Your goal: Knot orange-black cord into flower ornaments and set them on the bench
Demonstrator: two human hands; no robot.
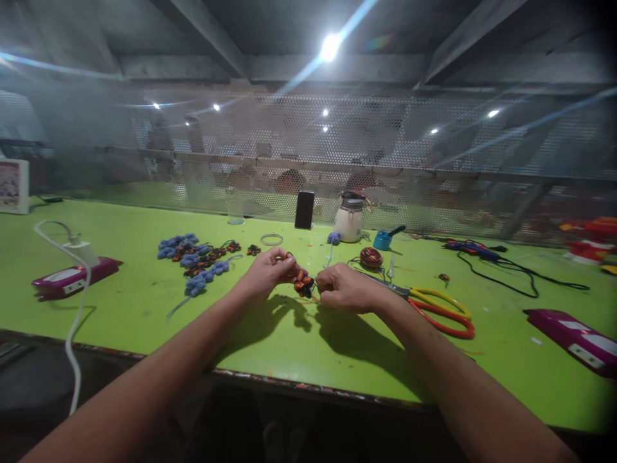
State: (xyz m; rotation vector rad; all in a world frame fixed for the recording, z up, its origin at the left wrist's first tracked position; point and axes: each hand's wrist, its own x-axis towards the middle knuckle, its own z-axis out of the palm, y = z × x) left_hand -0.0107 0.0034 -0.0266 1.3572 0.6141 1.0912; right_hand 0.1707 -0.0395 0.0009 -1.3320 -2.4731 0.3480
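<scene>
My left hand (pixel 267 271) and my right hand (pixel 343 287) meet over the middle of the green table (pixel 144 302). Both are closed on a small orange-and-black yarn piece (pixel 303 283), held between them just above the tabletop. The left fingers pinch its upper end; the right fingers pinch its lower right side. A thin strand runs from the piece toward a spool of dark orange yarn (pixel 371 257) behind my right hand.
A pile of blue and orange yarn flowers (pixel 195 260) lies to the left. Yellow-and-red scissors (pixel 441 312) lie right of my right hand. A phone (pixel 304 209), a white jar (pixel 349 220), a blue cup (pixel 383 240), a glue gun (pixel 470 247) with black cable and magenta boxes (pixel 72 278) stand around. Perforated mesh closes the back.
</scene>
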